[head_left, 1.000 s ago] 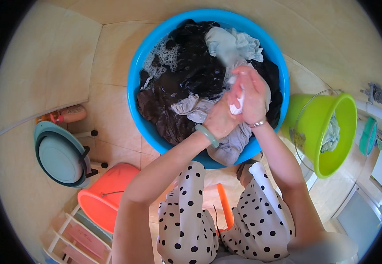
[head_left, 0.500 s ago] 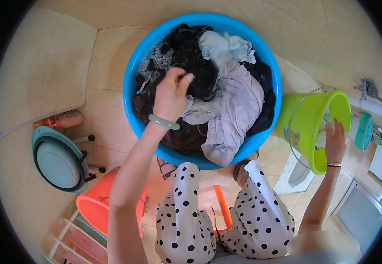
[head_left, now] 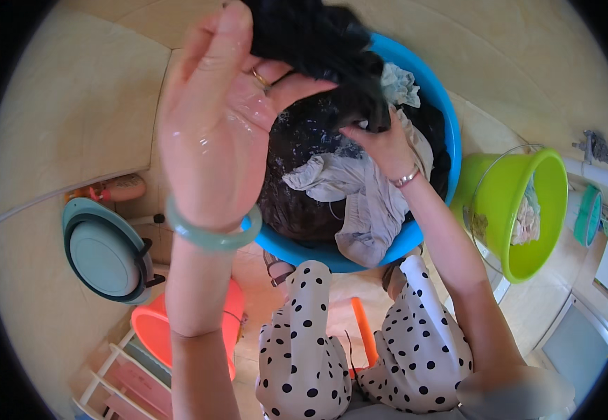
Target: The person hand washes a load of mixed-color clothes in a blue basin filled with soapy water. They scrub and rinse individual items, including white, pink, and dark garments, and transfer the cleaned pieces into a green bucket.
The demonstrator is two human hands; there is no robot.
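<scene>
My wet left hand (head_left: pixel 223 126), with a ring and a pale green bangle, is raised high over the left of the blue basin. Its fingers are curled at the edge of a wet black garment (head_left: pixel 311 42), which is lifted above the water. My right hand (head_left: pixel 384 143), wearing a bracelet, pinches the lower end of this cloth. Beneath, the blue basin (head_left: pixel 451 133) holds dark clothes in water. A light grey garment (head_left: pixel 370 210) lies in its near part, and a pale, crumpled cloth (head_left: pixel 400 85) sits toward the back right.
A green bucket (head_left: pixel 489 196) with light-coloured cloth (head_left: pixel 526 217) inside stands at right, beside a wall tap (head_left: pixel 594 147). At left are a folded teal basin (head_left: pixel 104 259), an orange-red bucket (head_left: pixel 153 325) and a white rack (head_left: pixel 104 378). My spotted trouser knees (head_left: pixel 304 315) are close to the basin.
My left hand has risen from the basin with the black garment. My right hand has come out of the green bucket and moved left to the same garment.
</scene>
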